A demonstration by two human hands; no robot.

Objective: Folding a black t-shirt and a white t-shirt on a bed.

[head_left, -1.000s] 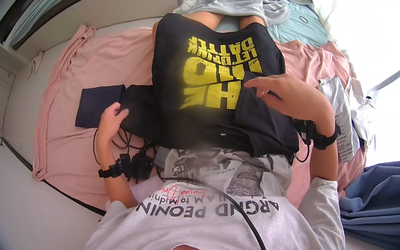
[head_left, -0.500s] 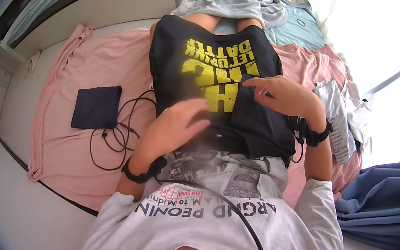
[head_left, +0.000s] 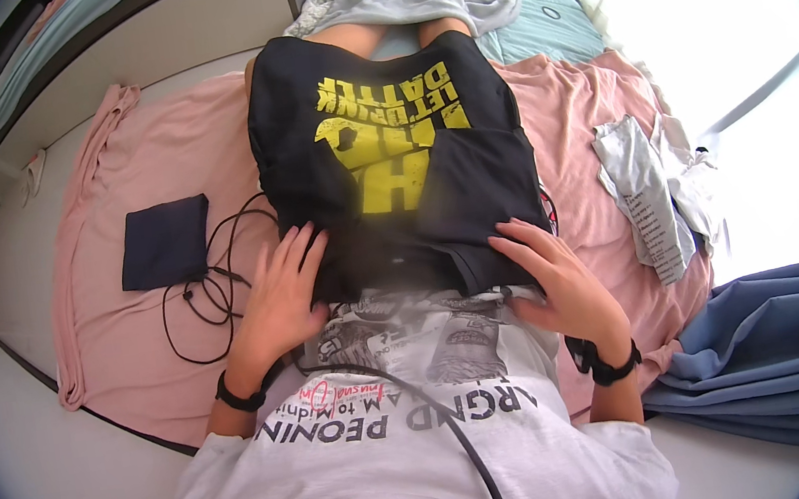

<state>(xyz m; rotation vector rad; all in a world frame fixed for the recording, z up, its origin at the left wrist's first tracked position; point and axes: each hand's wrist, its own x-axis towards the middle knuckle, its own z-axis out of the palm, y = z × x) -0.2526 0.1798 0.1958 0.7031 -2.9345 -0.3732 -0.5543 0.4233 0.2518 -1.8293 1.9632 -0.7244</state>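
Unclenched left hand (head_left: 282, 293) and right hand (head_left: 565, 278) touch black garment (head_left: 483, 193) at near corners; pink blanket (head_left: 170, 153) flanks both side edges

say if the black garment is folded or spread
Partly folded: the black garment has side flaps turned inward over its yellow print.

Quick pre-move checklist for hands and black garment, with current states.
1. Left hand open at the black garment's left edge: ok.
2. Right hand open, fingertips over its lower right part: ok.
3. Left flap and right flap folded inward, partly over the yellow print: ok.
4. Looped black cable clear of the garment: not ok, runs up to its left edge.
5. Folded navy cloth apart from it: ok.
6. Underside flat: cannot tell, hidden.
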